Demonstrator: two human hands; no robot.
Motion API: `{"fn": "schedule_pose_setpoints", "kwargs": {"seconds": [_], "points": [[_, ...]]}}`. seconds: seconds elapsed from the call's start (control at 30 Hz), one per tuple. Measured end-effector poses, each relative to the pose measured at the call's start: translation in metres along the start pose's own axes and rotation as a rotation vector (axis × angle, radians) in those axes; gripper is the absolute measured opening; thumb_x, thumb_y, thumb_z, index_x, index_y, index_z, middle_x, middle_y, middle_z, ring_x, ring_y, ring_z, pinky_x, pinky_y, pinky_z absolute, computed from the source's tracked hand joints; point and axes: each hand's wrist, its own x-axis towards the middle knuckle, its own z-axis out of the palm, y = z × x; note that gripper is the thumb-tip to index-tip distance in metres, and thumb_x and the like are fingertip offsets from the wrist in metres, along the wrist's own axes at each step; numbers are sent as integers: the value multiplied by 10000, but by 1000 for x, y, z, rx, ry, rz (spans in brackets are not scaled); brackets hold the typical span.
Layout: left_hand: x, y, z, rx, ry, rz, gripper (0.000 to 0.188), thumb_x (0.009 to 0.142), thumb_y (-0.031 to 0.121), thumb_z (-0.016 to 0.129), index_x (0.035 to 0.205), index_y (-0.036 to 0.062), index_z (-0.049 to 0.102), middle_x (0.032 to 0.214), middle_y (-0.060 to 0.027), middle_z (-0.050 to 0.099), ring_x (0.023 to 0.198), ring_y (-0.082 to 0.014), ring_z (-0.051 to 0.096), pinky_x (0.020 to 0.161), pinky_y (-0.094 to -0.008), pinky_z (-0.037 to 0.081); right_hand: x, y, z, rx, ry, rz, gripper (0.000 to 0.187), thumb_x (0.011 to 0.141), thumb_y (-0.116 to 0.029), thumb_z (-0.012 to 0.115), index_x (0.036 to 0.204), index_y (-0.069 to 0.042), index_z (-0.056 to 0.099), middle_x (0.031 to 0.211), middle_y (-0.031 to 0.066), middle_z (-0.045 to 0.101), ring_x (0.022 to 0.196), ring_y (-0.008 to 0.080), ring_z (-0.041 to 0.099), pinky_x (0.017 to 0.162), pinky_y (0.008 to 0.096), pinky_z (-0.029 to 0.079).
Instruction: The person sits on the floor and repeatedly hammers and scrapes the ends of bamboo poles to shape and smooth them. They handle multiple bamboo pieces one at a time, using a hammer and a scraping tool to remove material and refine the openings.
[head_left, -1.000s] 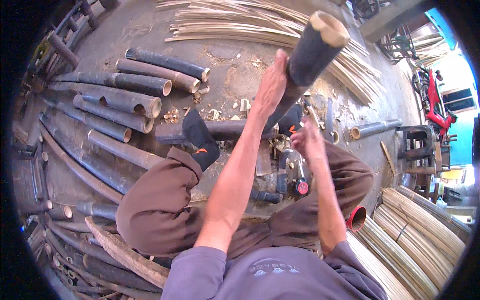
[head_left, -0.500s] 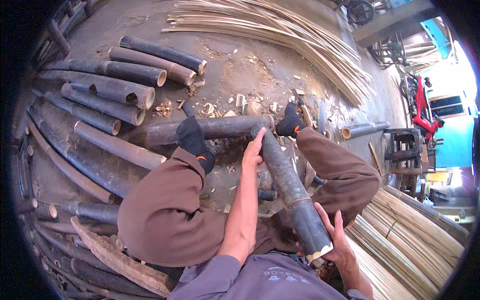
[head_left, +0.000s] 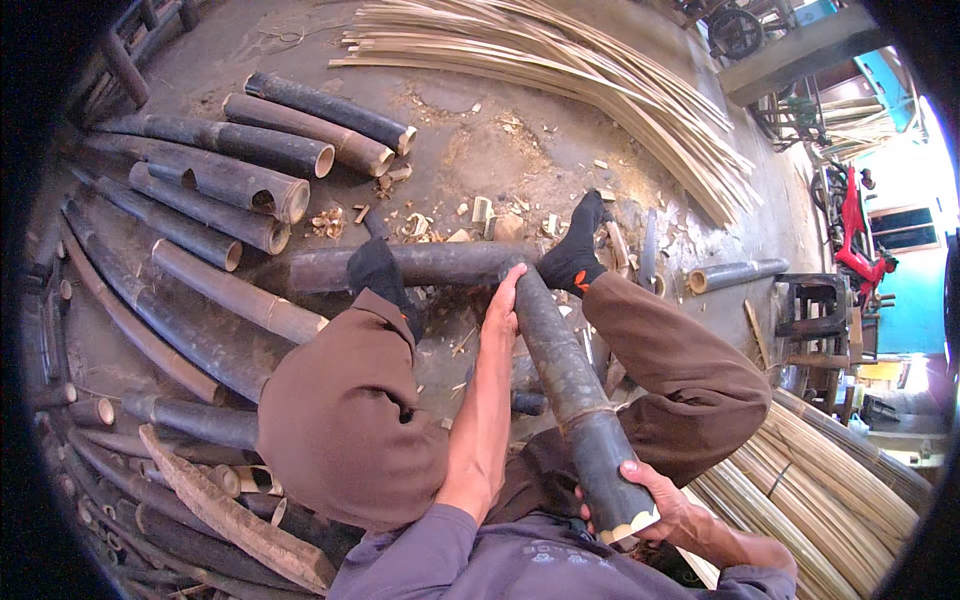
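Note:
A dark bamboo tube (head_left: 568, 370) slants across my lap, its far end against a second bamboo pole (head_left: 450, 262) that lies crosswise on the floor. The near rim is cut in pale scallops and points toward my chest. My left hand (head_left: 504, 305) is closed on the tube near its far end, the thumb along its side and the other fingers mostly hidden. Near the scalloped end, my right hand (head_left: 655, 500) grips the tube from the right, thumb on top and fingertips showing on the other side. Both feet in black socks (head_left: 572, 245) rest by the crosswise pole.
Several cut bamboo tubes (head_left: 255, 145) lie at left, more poles (head_left: 180, 500) at lower left. Chips (head_left: 480, 212) litter the floor ahead. Long split strips (head_left: 560, 60) lie at the back, a bundle (head_left: 810, 470) at right. A dark stool (head_left: 812, 300) stands beyond a short tube (head_left: 738, 275).
My right hand has gone from spread fingers beside the tube to a closed grip near its scalloped end. My right foot has stretched out and turned. My left hand keeps its hold.

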Motion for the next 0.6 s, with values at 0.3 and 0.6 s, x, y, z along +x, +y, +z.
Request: {"fn": "schedule_pose_setpoints", "kwargs": {"seconds": [0.3, 0.6], "points": [[2, -9, -4, -21, 27, 67, 416, 807, 393, 701, 999, 49, 568, 775, -101, 607, 627, -251, 620, 608, -405, 563, -6, -10, -27, -76, -32, 4, 790, 803, -394, 721, 1396, -44, 332, 1190, 228, 557, 1008, 356, 619, 859, 571, 515], [12, -1, -20, -31, -34, -52, 402, 840, 391, 684, 985, 26, 595, 806, -160, 646, 675, -309, 655, 650, -467, 582, -5, 8, 33, -47, -5, -162, 836, 852, -310, 651, 1503, -328, 125, 1102, 268, 545, 903, 376, 633, 767, 526, 549]]}}
